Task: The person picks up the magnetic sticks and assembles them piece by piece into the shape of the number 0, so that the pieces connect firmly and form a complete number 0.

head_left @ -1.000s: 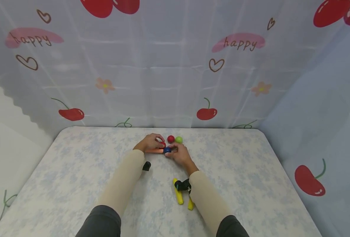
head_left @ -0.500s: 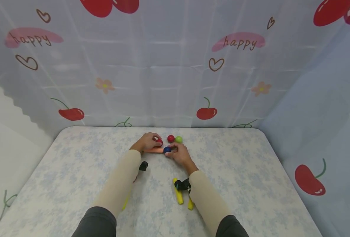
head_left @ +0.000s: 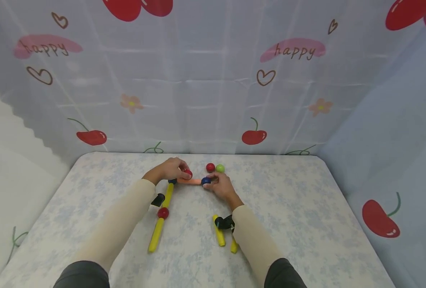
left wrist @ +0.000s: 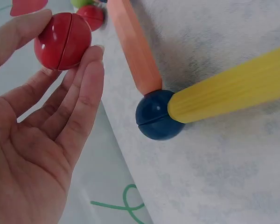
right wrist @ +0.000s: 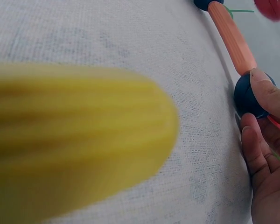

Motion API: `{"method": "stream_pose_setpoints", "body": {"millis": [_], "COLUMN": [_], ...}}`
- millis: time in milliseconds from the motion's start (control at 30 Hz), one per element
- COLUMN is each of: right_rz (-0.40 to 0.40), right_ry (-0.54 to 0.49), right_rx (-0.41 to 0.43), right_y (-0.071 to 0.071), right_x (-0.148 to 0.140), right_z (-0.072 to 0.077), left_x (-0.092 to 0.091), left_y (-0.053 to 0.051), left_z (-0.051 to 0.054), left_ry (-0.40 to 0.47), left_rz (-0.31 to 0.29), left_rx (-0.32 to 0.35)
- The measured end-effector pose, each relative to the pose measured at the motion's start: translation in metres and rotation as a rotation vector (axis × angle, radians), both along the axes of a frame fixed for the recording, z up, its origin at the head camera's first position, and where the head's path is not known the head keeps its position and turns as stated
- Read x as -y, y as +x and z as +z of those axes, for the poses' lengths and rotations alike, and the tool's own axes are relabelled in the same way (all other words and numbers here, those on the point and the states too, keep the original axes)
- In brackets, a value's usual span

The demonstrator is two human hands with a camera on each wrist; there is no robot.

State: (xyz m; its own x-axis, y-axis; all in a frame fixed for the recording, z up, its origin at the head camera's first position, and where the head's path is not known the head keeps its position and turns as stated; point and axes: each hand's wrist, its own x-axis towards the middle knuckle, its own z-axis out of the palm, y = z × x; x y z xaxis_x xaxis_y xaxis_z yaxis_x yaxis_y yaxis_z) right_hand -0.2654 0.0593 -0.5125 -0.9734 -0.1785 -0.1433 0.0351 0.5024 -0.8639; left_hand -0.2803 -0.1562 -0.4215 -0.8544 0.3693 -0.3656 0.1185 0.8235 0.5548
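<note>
My left hand point(head_left: 169, 169) pinches a red ball point(left wrist: 63, 41) between thumb and fingertips, raised off the table. Below it, an orange stick point(head_left: 189, 181) joins two dark blue balls, one at each end. From the left blue ball point(left wrist: 159, 115) a yellow stick point(left wrist: 228, 84) runs toward the near side, to a second red ball point(head_left: 163, 213) with another yellow stick point(head_left: 156, 235) beyond it. The right blue ball point(right wrist: 253, 94) is held between the thumb and fingers of my right hand point(head_left: 222, 186).
Behind my right hand, a loose red ball point(head_left: 210, 167) and a green ball point(head_left: 220, 168) sit side by side. Two separate yellow sticks lie near my right forearm, one point(head_left: 219, 231) left of the other point(head_left: 234, 245). A printed curtain point(head_left: 198, 80) hangs behind the table.
My left hand has drawn left and lifted with the red ball, away from the right blue ball. The left yellow sticks have come into view. My right hand stays on its blue ball.
</note>
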Motion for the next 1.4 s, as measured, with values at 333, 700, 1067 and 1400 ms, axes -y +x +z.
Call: {"method": "stream_pose_setpoints", "body": {"millis": [333,700,1067,1400], "right_rz": [-0.003,0.01,0.038,0.043], "right_ry": [0.0,-0.007,-0.017,-0.025], "right_rx": [-0.007,-0.018,-0.024,-0.012], "right_y": [0.001,0.003,0.0,-0.001], "right_x": [-0.002,-0.002,-0.005,-0.003], "right_z": [0.0,-0.003,-0.002,-0.002], "left_x": [0.012,0.041,0.072,0.084], "left_y": [0.038,0.078,0.116,0.151], "left_z": [0.003,0.004,0.0,-0.02], "left_ry": [-0.017,-0.066,0.053,0.196], "left_rz": [-0.125,-0.125,-0.112,-0.106], "left_rx": [0.076,0.172,0.39,0.668]}}
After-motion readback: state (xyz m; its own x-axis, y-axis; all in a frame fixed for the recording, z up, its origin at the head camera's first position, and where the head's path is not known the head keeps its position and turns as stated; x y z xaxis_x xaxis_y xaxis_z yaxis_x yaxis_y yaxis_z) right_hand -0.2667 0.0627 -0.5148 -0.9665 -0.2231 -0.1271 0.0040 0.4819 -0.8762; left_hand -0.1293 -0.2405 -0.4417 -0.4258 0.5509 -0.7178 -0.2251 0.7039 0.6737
